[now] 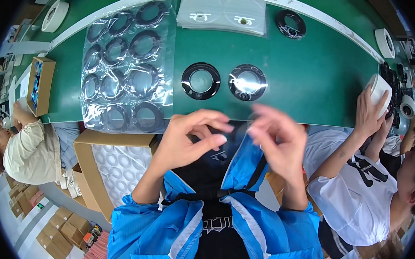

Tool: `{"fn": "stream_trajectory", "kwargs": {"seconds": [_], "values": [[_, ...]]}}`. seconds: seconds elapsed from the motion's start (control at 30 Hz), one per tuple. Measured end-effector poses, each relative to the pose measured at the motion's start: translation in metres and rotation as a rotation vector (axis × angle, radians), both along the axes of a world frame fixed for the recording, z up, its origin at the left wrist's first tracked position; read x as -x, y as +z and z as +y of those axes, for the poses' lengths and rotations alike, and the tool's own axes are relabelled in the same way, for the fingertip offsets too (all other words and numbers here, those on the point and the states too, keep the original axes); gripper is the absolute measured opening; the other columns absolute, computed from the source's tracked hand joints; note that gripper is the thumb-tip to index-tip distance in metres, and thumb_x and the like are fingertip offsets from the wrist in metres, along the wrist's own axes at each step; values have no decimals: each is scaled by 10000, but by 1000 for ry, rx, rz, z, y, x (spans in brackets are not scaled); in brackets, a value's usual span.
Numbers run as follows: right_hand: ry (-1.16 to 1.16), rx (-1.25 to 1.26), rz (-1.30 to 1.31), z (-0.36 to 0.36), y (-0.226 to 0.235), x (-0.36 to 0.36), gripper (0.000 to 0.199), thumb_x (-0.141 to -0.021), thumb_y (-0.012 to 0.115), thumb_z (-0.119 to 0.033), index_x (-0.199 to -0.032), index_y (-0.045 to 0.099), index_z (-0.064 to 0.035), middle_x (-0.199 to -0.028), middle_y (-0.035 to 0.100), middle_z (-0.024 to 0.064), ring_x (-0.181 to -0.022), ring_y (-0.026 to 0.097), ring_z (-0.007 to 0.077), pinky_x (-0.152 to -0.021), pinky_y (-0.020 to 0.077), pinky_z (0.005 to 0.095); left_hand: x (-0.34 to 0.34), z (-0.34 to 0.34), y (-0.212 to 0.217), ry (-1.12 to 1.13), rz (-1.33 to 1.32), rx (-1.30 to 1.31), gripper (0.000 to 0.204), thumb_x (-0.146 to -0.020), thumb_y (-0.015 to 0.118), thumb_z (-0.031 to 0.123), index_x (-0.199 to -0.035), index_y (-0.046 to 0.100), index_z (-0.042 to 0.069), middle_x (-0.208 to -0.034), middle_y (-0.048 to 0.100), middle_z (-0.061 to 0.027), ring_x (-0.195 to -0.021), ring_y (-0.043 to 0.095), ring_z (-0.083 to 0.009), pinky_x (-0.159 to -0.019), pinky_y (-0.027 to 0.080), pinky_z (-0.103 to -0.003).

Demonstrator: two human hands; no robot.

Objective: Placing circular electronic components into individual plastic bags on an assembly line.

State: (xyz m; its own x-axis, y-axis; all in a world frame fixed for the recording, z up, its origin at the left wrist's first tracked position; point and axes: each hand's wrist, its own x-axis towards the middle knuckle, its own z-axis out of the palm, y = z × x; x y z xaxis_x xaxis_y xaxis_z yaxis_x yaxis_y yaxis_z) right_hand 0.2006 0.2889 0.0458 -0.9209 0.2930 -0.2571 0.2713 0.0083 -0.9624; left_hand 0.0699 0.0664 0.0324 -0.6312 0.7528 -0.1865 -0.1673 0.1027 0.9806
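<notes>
Two hands raised over the near edge of the green desk (317, 79)

Left hand (187, 140) grip loosely curled, thumb near forefinger, pinching nothing visible; right hand (276, 141) blurred, fingers spread, possibly on a thin clear film, cannot tell; two black rings (201, 81) lie just beyond; bagged sheet of about twelve rings (125, 66) sits left.

In front of you the green table (312, 74) holds two black rings (201, 81) in the middle, a clear bag of rings (125, 66) at left, and clear sheets (223, 11) up top.
</notes>
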Motion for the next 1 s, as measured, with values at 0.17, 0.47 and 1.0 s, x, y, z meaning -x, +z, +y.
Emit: {"fn": "stream_trajectory", "kwargs": {"seconds": [0.17, 0.47, 1.0], "values": [[-74, -1187, 558, -15, 13, 19, 548, -799, 946, -67, -1315, 771, -14, -1108, 784, 112, -966, 767, 260, -743, 597, 312, 0, -24, -13, 18, -207, 72, 189, -1050, 756, 60, -1187, 743, -70, -1024, 840, -153, -728, 780, -152, -699, 640, -286], [337, -574, 538, -47, -4, 29, 336, -844, 888, -18, -1165, 797, 31, -1071, 790, 123, -864, 782, 286, -716, 631, 365, 0, -43, -13, 107, 176, -173, 136, -1006, 797, 6, -1112, 786, -78, -1090, 810, -165, -903, 800, -189, -816, 657, -298], [288, -804, 810, -47, 7, 44, 272, -737, 860, -11, -1009, 842, -3, -994, 796, 139, -888, 784, 278, -726, 641, 382, 5, -51, -21, 518, -147, -80, 133, -1085, 705, 18, -1042, 783, -81, -1145, 817, -146, -933, 823, -205, -804, 676, -299]]}}
